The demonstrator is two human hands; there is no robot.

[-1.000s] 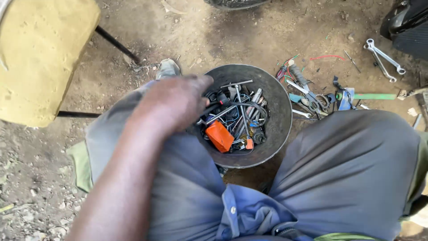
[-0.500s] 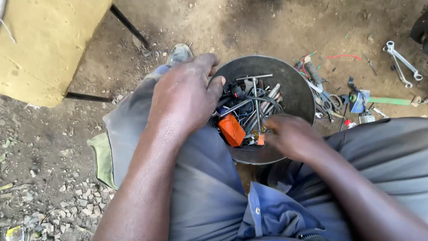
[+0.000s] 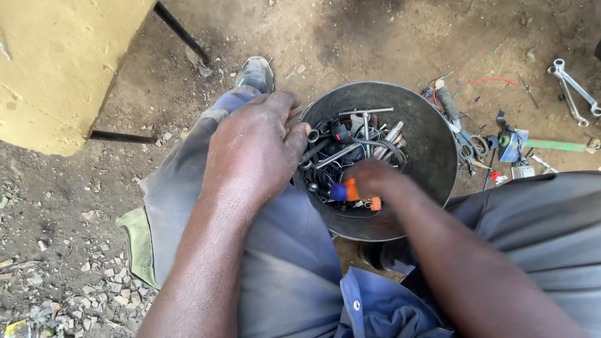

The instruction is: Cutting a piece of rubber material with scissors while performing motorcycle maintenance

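The left hand [image 3: 253, 150] is lying flat, fingers spread, on the knee and pressing against the rim of the round dark metal bowl [image 3: 432, 134] at centre frame. The right hand [image 3: 370, 178] is blurring inside it, seemingly closing on an orange-and-blue plastic handle [image 3: 346, 190]; I cannot tell how firmly. Tangled grey wrenches and sockets [image 3: 363, 134] are crowding those fingers, so a snag or scrape looks likely, and the bowl could tip between the knees.
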